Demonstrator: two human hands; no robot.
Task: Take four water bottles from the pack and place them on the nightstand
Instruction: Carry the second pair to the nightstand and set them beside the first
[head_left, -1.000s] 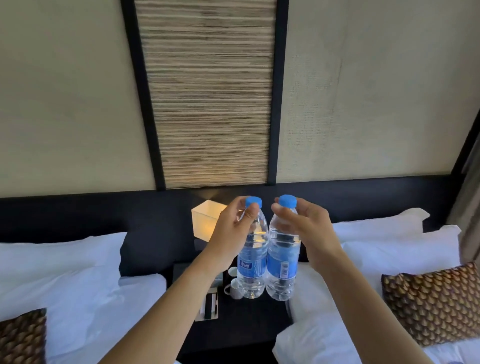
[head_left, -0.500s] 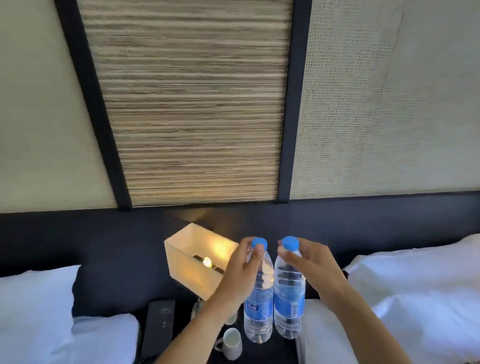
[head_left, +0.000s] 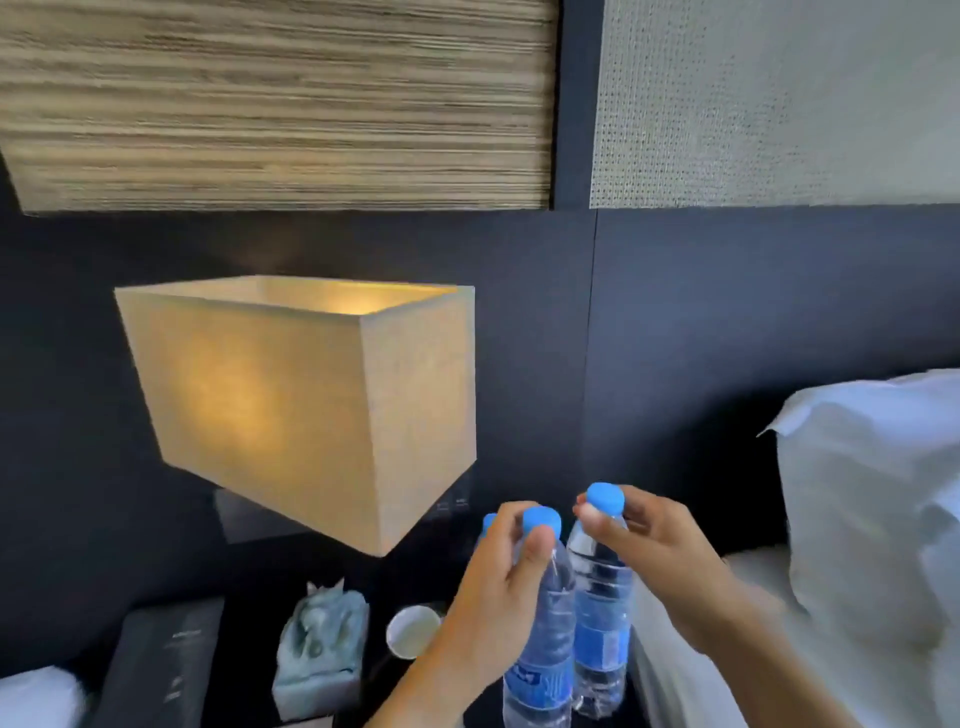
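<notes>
My left hand (head_left: 498, 597) grips the neck of a clear water bottle (head_left: 540, 665) with a blue cap and blue label. My right hand (head_left: 654, 561) pinches the neck of a second identical bottle (head_left: 600, 639) just to its right. Both bottles are upright, side by side, low over the dark nightstand (head_left: 249, 587). Another blue cap (head_left: 488, 521) shows behind my left hand; the bottle under it is hidden. The pack is not in view.
A lit beige box-shaped lamp (head_left: 311, 405) hangs over the nightstand's left part. Below it are a pale green figurine (head_left: 322, 644), a white cup (head_left: 413, 631) and a dark booklet (head_left: 166, 665). A white pillow (head_left: 872, 493) and bed edge lie right.
The view has closed in on the nightstand. Both hands have carried their bottles forward and down toward its right side. A third blue cap now shows behind my left hand.
</notes>
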